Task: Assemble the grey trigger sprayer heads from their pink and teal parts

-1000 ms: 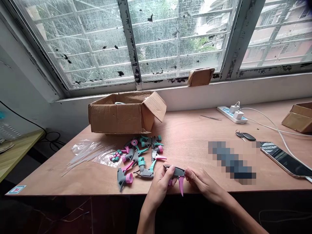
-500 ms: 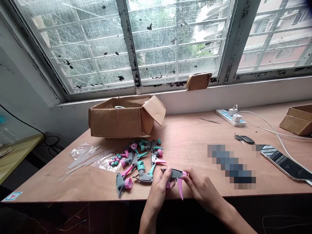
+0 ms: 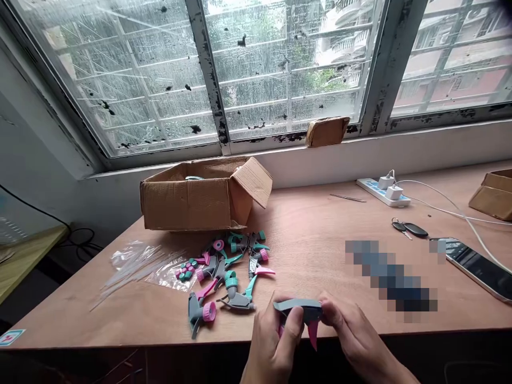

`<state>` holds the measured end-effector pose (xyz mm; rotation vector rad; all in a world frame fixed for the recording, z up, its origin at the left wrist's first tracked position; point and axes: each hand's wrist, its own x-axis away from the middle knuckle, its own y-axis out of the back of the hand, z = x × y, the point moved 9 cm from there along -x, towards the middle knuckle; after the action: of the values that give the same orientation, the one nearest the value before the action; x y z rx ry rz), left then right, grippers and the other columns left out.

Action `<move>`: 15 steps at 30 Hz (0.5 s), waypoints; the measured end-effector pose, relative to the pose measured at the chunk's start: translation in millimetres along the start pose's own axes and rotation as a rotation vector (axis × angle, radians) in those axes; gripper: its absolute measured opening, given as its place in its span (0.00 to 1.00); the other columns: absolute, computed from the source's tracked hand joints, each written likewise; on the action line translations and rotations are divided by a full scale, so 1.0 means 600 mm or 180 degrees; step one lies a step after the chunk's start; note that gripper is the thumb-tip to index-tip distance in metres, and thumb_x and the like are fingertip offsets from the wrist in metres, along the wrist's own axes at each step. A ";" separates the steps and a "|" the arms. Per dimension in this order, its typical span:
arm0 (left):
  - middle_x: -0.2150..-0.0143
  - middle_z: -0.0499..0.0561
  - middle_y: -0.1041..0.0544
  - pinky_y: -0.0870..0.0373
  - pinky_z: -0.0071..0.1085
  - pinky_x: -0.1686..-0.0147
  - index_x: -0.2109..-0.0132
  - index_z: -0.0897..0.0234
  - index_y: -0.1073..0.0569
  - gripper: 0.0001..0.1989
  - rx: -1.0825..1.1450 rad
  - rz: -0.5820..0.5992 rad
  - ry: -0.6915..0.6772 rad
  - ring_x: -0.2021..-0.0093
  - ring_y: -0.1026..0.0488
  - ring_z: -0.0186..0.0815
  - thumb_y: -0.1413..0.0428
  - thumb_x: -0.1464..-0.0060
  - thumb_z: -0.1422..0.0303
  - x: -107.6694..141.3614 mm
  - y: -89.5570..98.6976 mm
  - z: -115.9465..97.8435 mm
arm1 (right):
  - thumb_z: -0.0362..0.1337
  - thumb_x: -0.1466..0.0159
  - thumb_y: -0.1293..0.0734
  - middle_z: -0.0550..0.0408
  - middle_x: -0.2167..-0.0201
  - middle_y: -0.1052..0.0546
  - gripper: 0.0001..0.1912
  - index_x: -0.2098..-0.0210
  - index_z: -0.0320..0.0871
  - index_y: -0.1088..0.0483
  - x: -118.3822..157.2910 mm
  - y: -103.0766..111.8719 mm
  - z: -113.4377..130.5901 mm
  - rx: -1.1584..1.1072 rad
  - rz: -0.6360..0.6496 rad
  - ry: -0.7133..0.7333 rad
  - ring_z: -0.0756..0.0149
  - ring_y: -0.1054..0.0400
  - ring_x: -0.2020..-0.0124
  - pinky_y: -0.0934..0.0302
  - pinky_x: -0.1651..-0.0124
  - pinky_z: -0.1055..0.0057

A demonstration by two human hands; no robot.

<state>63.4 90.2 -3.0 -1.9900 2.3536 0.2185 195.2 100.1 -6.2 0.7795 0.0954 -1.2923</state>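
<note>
At left, clear plastic bags are overlapped by thin translucent tubes. Inside the open brown cardboard box, a pale curved rim is just glimpsed; grey, pink and teal spray heads are heaped before it on the brown wooden table. And here, at the front edge, a grey spray head with a pink trigger is grasped by the left hand's fingers, its far end pinched by the right's, below the barred window.
</note>
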 end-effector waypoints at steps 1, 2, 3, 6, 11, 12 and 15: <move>0.74 0.45 0.35 0.43 0.30 0.70 0.58 0.66 0.27 0.25 0.0069 0.0012 0.0030 0.73 0.39 0.31 0.47 0.36 0.45 0.003 0.002 -0.003 | 0.43 0.20 0.52 0.59 0.79 0.32 0.27 0.72 0.45 0.37 0.000 0.008 0.016 0.0164 -0.0153 0.0281 0.69 0.36 0.79 0.43 0.75 0.73; 0.75 0.44 0.36 0.44 0.29 0.70 0.59 0.66 0.28 0.25 0.0203 0.0078 0.0108 0.74 0.40 0.31 0.47 0.37 0.45 0.006 0.001 -0.003 | 0.44 0.21 0.52 0.59 0.79 0.32 0.26 0.72 0.45 0.37 0.004 0.018 0.036 0.0405 -0.0365 0.0662 0.69 0.37 0.79 0.45 0.75 0.72; 0.77 0.43 0.37 0.46 0.29 0.71 0.60 0.65 0.29 0.25 0.0369 0.0186 0.0227 0.75 0.41 0.30 0.47 0.37 0.44 0.010 -0.003 -0.001 | 0.45 0.21 0.51 0.58 0.80 0.33 0.26 0.72 0.45 0.37 0.011 0.027 0.057 0.0678 -0.0595 0.1065 0.68 0.39 0.79 0.46 0.75 0.70; 0.79 0.41 0.39 0.50 0.29 0.73 0.63 0.64 0.31 0.25 0.0799 0.0502 0.0654 0.78 0.45 0.27 0.46 0.38 0.44 0.022 -0.022 0.010 | 0.44 0.21 0.49 0.58 0.81 0.34 0.22 0.70 0.46 0.38 0.034 0.038 0.091 0.1269 -0.1038 0.1871 0.66 0.43 0.79 0.49 0.75 0.68; 0.78 0.41 0.38 0.47 0.29 0.72 0.62 0.63 0.33 0.26 0.0865 0.0404 0.0798 0.77 0.44 0.28 0.46 0.40 0.41 0.019 -0.047 0.023 | 0.32 0.24 0.47 0.59 0.83 0.38 0.18 0.71 0.48 0.41 0.045 0.056 0.070 0.1057 -0.1321 0.1806 0.65 0.46 0.80 0.52 0.75 0.66; 0.77 0.42 0.37 0.45 0.29 0.71 0.62 0.63 0.33 0.27 0.0800 0.0342 0.0722 0.77 0.42 0.29 0.46 0.40 0.40 0.015 -0.053 0.023 | 0.31 0.24 0.48 0.60 0.83 0.39 0.19 0.72 0.48 0.42 0.044 0.060 0.061 0.0929 -0.1345 0.1684 0.66 0.46 0.80 0.52 0.75 0.66; 0.75 0.44 0.35 0.41 0.31 0.69 0.63 0.63 0.32 0.28 0.0543 0.0233 0.0421 0.75 0.38 0.31 0.48 0.39 0.40 0.005 -0.071 0.019 | 0.32 0.24 0.47 0.61 0.83 0.39 0.21 0.75 0.47 0.42 0.041 0.079 0.031 0.0648 -0.1482 0.1141 0.69 0.45 0.82 0.51 0.76 0.67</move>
<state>104.4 82.2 -17.8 -1.8967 2.4321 -0.1116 238.0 72.4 17.7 1.2086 0.4608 -1.6021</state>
